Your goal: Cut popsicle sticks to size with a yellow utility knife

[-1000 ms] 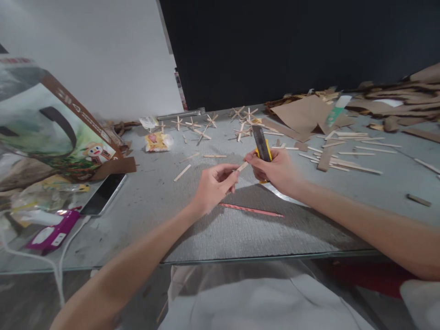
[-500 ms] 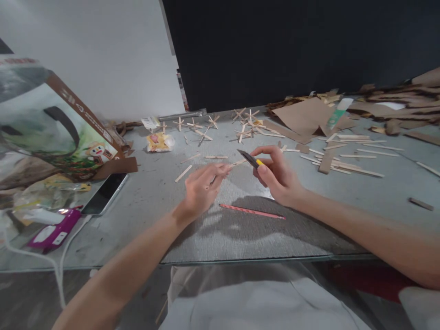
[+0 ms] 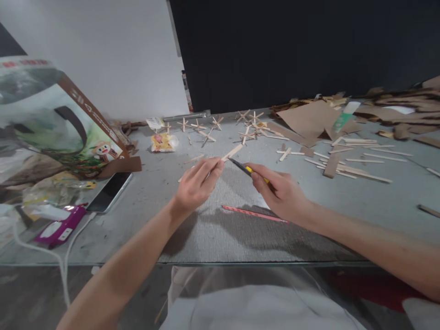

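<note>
My left hand point(image 3: 195, 185) pinches a short wooden craft stick point(image 3: 232, 151) and holds it tilted above the grey mat point(image 3: 220, 229). My right hand point(image 3: 280, 192) grips a yellow and black utility knife point(image 3: 244, 168), whose tip points left toward the stick's lower end. A red pencil point(image 3: 254, 214) lies on the mat just below both hands.
Glued stick crosses point(image 3: 247, 126) and loose sticks point(image 3: 360, 160) are scattered at the back and right. Cardboard scraps point(image 3: 309, 119) pile up at the far right. At left stand a printed box point(image 3: 51, 123), a phone point(image 3: 110, 192), a purple device point(image 3: 58, 229) with white cable, and a small packet point(image 3: 163, 142).
My right hand has turned the knife from upright to lying low, pointing at the stick. My left hand has raised the stick slightly and tilted its free end up and to the right.
</note>
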A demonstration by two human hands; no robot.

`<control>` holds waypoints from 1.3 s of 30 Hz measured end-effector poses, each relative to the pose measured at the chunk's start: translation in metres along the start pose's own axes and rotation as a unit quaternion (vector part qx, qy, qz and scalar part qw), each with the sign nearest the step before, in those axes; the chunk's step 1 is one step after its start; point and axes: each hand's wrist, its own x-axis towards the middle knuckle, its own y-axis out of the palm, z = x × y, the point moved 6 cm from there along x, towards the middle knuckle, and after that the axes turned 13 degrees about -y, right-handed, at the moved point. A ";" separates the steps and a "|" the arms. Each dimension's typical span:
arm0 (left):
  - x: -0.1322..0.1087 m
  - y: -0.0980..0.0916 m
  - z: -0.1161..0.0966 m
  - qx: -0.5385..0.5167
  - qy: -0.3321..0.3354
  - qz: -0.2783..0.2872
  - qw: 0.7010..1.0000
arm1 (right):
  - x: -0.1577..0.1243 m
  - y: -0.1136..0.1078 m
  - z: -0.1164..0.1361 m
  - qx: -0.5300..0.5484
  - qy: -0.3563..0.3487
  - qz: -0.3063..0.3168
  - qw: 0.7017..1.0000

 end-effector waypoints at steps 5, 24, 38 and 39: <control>0.002 -0.001 -0.003 0.029 0.013 0.019 0.999 | 0.001 0.000 0.002 -0.008 -0.012 0.003 1.000; 0.002 -0.002 -0.008 0.055 0.036 0.005 0.998 | 0.003 0.001 0.006 0.003 -0.010 0.004 1.000; 0.004 0.005 0.002 -0.108 -0.319 -0.064 0.939 | 0.001 0.008 0.004 0.005 -0.004 0.015 1.000; 0.002 0.007 0.004 -0.130 -0.361 -0.054 0.922 | 0.001 0.009 0.004 0.003 -0.004 0.016 1.000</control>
